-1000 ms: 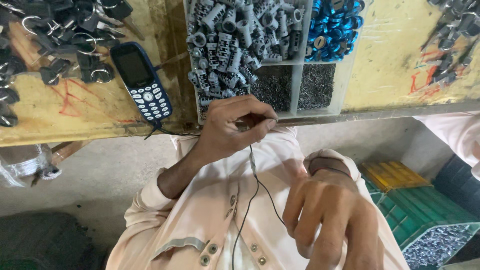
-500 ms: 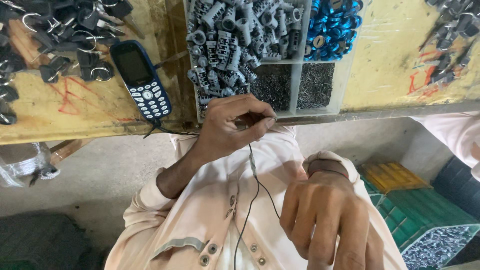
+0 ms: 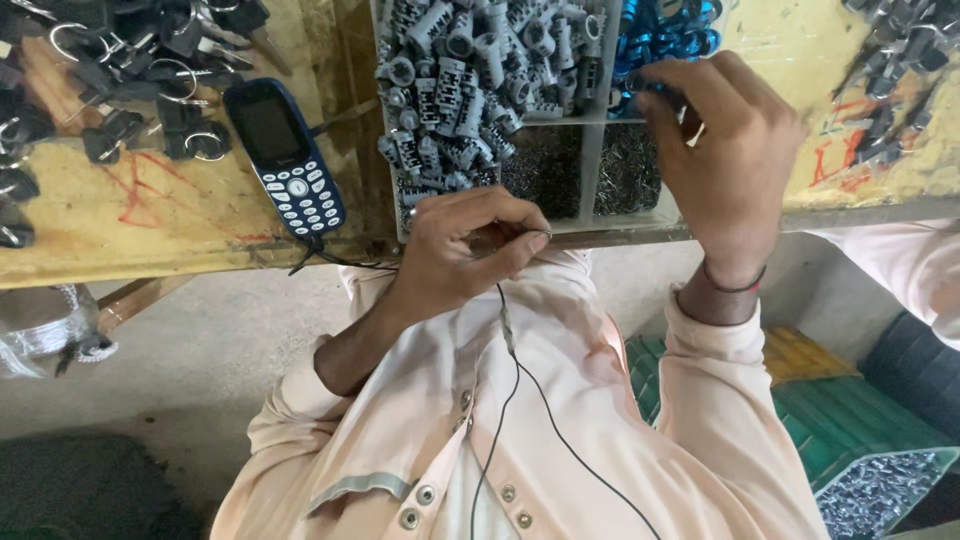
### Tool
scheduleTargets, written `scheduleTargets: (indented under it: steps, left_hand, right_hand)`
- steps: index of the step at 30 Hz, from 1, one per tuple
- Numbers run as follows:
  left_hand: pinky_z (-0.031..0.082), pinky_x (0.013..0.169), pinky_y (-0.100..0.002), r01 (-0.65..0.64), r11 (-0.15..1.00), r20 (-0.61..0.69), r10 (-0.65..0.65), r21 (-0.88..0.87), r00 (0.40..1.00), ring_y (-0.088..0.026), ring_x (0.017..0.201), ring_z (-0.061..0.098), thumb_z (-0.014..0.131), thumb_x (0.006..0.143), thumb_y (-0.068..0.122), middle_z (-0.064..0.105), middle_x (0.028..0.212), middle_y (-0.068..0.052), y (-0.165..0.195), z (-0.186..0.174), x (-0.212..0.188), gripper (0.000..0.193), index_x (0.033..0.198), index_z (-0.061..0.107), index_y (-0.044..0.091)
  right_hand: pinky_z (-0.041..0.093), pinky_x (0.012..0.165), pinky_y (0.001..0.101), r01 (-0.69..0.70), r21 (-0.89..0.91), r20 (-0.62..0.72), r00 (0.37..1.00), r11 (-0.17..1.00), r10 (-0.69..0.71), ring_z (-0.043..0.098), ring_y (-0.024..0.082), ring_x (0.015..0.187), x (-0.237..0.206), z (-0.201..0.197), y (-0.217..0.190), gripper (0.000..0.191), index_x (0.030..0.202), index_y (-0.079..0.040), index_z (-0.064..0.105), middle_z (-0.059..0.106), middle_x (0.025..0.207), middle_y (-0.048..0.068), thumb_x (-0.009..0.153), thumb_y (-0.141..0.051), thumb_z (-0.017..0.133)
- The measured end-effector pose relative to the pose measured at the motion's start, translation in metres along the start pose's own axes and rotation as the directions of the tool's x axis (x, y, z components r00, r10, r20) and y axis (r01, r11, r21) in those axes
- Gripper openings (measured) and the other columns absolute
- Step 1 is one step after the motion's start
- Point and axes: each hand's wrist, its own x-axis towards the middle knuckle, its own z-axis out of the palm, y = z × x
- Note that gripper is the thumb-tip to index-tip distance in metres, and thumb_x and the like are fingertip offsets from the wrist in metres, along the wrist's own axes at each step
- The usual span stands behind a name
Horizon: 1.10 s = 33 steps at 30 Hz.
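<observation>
Compartments of a clear divided tray (image 3: 590,170) on the table (image 3: 130,225): grey plastic parts (image 3: 470,80) far left, blue rings (image 3: 665,30) far right, tiny dark bits (image 3: 545,170) near. Right hand (image 3: 725,165) reaches over the blue rings, fingers curled down; what it pinches can't be told. Left hand (image 3: 465,250) sits at the table's near edge, pinching a small metal piece (image 3: 535,238). Blue keypad phone (image 3: 285,158) and black keys (image 3: 130,70) lie left. Black wire (image 3: 510,400) hangs over the shirt. Concrete floor (image 3: 190,350), green crate (image 3: 850,430) right.
</observation>
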Motion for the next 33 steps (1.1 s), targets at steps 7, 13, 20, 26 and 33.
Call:
scheduleTargets:
  steps: [7, 13, 20, 26, 33]
  left_hand:
    - [0.06, 0.063, -0.02, 0.066, 0.981, -0.025, -0.072, -0.181, 0.997, -0.006, 0.074, 0.07, 0.072, 0.099, 0.001, 0.072, 0.095, -0.005, -0.001, 0.0, -0.002, 0.006, 0.104, 0.072, -0.003]
    - [0.058, 0.06, -0.02, 0.086, 0.986, -0.032, -0.091, -0.144, 0.995, -0.006, 0.072, 0.07, 0.072, 0.098, 0.0, 0.073, 0.093, -0.006, 0.0, 0.003, -0.001, 0.006, 0.102, 0.072, -0.004]
    - [0.059, 0.06, -0.021, 0.135, 0.983, -0.044, -0.141, -0.121, 0.989, -0.007, 0.071, 0.07, 0.071, 0.098, 0.0, 0.072, 0.092, -0.006, 0.002, 0.004, -0.002, 0.005, 0.1, 0.071, -0.004]
    - [0.058, 0.059, -0.021, 0.144, 0.979, -0.052, -0.153, -0.146, 0.987, -0.008, 0.07, 0.07, 0.07, 0.099, 0.0, 0.07, 0.091, -0.007, 0.003, 0.006, -0.003, 0.005, 0.1, 0.071, -0.005]
    - [0.06, 0.06, -0.022, 0.116, 0.973, -0.076, -0.133, -0.198, 0.988, -0.007, 0.073, 0.07, 0.07, 0.099, -0.001, 0.071, 0.093, -0.006, 0.005, 0.005, -0.007, 0.004, 0.1, 0.07, -0.005]
  right_hand:
    - [0.05, 0.066, 0.0349, -0.07, -0.074, 0.088, 0.993, 0.995, 0.076, 0.068, 0.023, 0.078, -0.004, -0.021, -0.01, 0.01, 0.108, -0.006, 0.073, 0.068, 0.095, 0.01, 0.102, -0.004, 0.081]
    - [0.049, 0.066, 0.0422, -0.044, -0.326, 0.305, 0.94, 0.944, 0.15, 0.067, 0.028, 0.08, -0.033, -0.011, 0.004, 0.012, 0.1, -0.009, 0.07, 0.066, 0.09, 0.005, 0.095, -0.018, 0.074]
    - [0.048, 0.071, 0.0422, -0.005, -0.302, 0.247, 0.966, 0.953, 0.083, 0.064, 0.028, 0.085, -0.044, -0.003, 0.002, 0.012, 0.096, -0.011, 0.068, 0.06, 0.089, 0.007, 0.095, -0.019, 0.077]
    - [0.049, 0.073, 0.0423, 0.032, -0.256, 0.223, 0.975, 0.966, 0.027, 0.063, 0.028, 0.086, -0.041, 0.0, -0.004, 0.012, 0.099, -0.01, 0.068, 0.06, 0.093, 0.007, 0.094, -0.016, 0.077]
    - [0.049, 0.068, 0.0383, -0.151, -0.057, 0.124, 0.98, 0.987, 0.157, 0.066, 0.026, 0.077, -0.052, 0.003, 0.0, 0.011, 0.103, -0.007, 0.069, 0.065, 0.099, 0.008, 0.096, 0.001, 0.074]
